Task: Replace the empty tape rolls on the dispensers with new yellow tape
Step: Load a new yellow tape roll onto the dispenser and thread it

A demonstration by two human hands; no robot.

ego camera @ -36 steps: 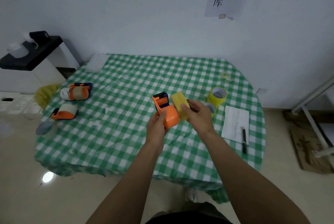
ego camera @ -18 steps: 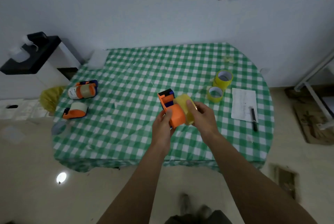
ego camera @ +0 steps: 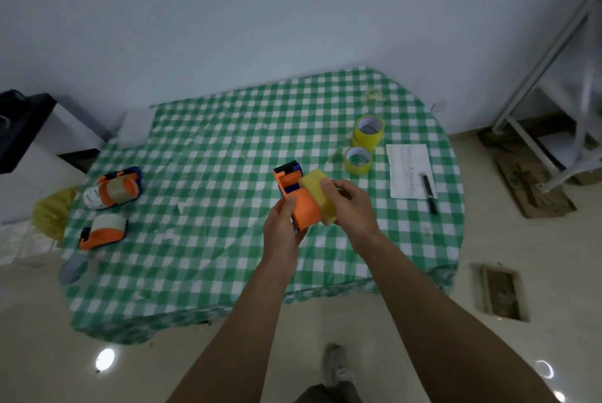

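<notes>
The left grip (ego camera: 281,226) is clenched around the orange dispenser (ego camera: 303,207), held up in the air above the near middle of the table (ego camera: 202,148), thumb along the dispenser's left face. The right grip (ego camera: 350,207) grasps the yellow roll (ego camera: 317,192), fingers curled over its outer band.

The roll lies directly right of the dispenser and touches its right flank, so the two are side by side rather than one inside the other. The roll is seen nearly edge-on with its band facing up. Its core seems to point sideways, toward the dispenser's open side, though the right grip hides the hole itself. The dispenser's long axis runs away from the person, its dark front end farthest off. The right grip is the nearer one to the roll and looks set to do the seating, with the left one only steadying. Whether the core is already over the hub cannot be told.

Two spare rolls (ego camera: 366,142) sit on the table's right side, beside a paper (ego camera: 408,168) and pen (ego camera: 429,189). The other dispensers (ego camera: 112,189) lie well apart at the left edge.
</notes>
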